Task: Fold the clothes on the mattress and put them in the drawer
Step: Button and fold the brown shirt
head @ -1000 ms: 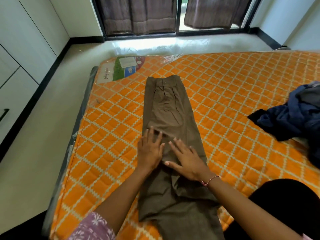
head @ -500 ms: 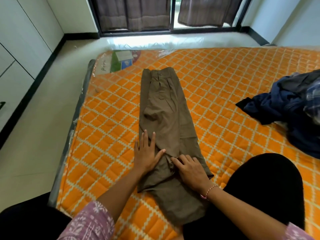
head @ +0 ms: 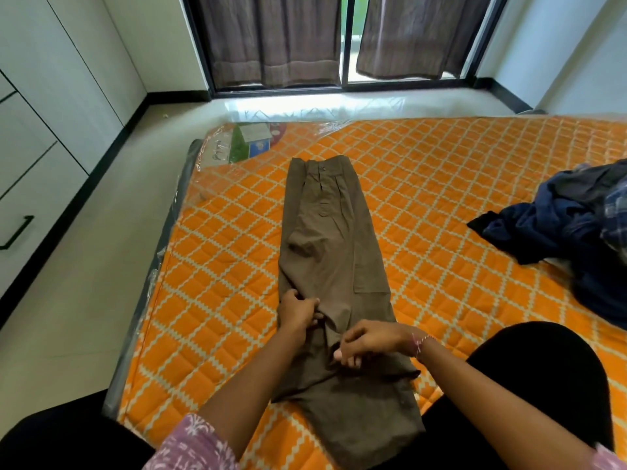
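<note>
Mattress (head: 441, 184) label (head: 247, 144) print is too blurred to read; left hand (head: 298, 308) and right hand (head: 369, 340) each grip brown trousers (head: 329, 239), fingers curled.

My left sleeve (head: 195, 444) is a soft mauve-pink cloth printed with small white leafy, flower-like motifs, and it ends above the elbow, leaving my left forearm bare down to my left hand (head: 298, 312). On my right wrist, just behind my right hand (head: 368, 342), I wear a thin thread bracelet (head: 420, 344) of pink and white strands with a short loose end sticking out, and a sliver of the same pink sleeve (head: 610, 457) shows at the near right corner. My legs are in plain black trousers (head: 543, 368), the cloth smooth and unmarked over both knees.
</note>
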`<state>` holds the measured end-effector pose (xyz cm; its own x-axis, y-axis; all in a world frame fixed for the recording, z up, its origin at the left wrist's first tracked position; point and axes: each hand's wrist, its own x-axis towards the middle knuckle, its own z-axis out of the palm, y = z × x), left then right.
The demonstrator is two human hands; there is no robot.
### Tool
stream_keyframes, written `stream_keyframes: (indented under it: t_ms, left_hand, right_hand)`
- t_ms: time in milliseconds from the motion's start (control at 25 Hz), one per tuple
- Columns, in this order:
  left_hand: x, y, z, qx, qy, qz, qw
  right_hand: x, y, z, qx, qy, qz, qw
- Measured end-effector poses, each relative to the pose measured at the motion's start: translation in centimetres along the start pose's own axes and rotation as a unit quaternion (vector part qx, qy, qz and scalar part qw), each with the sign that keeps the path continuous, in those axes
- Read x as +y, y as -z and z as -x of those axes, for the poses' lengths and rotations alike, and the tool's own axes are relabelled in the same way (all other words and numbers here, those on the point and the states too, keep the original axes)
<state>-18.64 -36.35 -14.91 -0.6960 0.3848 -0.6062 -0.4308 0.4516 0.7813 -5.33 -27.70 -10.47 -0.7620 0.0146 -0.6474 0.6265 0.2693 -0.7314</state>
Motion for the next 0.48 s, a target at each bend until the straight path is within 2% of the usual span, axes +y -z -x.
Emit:
stream_keyframes:
  t_ms: [40,120,160,200,280,320,360,440,480]
  left_hand:
    - [-0.1,-0.1,0.0,0.008,0.003,-0.021,1.0]
    - [-0.6,0.0,0.0,0.043,-0.033,-0.123,0.991]
    - [-0.6,0.1,-0.1,0.073,-0.076,-0.193,0.976]
    - [-0.2,0.1,-0.1,0.117,-0.127,-0.268,0.948]
    - [1.1,-0.2,0.1,0.193,-0.219,-0.419,0.859]
    - [2.0,-0.5,-0.4,0.202,-0.254,-0.477,0.817]
    - [2.6,-0.7,-1.0,0.19,-0.274,-0.514,0.79]
    - [3.6,-1.0,-3.0,0.126,-0.291,-0.522,0.792]
    - [3.7,-1.0,-4.1,0.1,-0.297,-0.515,0.798]
  right_hand:
    - [-0.3,0.9,-0.3,0.036,-0.037,-0.017,0.999]
    - [-0.7,3.0,-1.6,0.216,-0.075,-0.057,0.972]
    - [-0.8,4.2,-2.7,0.302,-0.071,-0.075,0.948]
    - [-1.1,5.3,-3.8,0.355,-0.052,-0.102,0.928]
    - [-2.1,6.8,-6.2,0.375,-0.033,-0.243,0.894]
    - [-2.4,7.7,-7.5,0.356,-0.029,-0.345,0.868]
    - [-2.8,8.4,-8.3,0.331,-0.03,-0.437,0.836]
    - [-3.4,10.2,-9.5,0.295,-0.031,-0.548,0.782]
    - [-3.4,11.0,-10.1,0.287,-0.035,-0.559,0.777]
